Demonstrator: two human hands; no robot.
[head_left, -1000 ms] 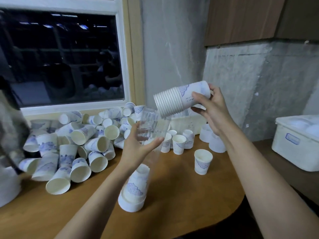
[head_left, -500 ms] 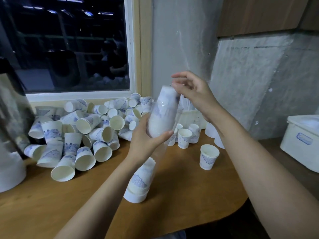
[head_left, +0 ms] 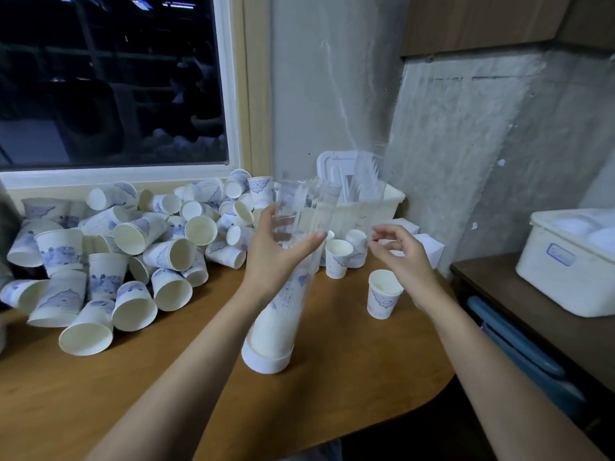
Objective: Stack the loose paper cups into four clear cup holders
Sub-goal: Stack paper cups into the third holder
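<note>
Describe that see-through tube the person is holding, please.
The clear cup holder is a tall see-through plastic tube, standing tilted on the wooden table on a white base cap. A stack of paper cups with blue print fills its lower part; the top part looks empty. The left hand grips it around the middle. The right hand hovers beside it, not touching.

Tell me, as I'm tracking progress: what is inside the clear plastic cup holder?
A stack of white paper cups fills the lower part of the clear plastic cup holder; its top looks empty. The left hand covers the stack's upper end.
</note>
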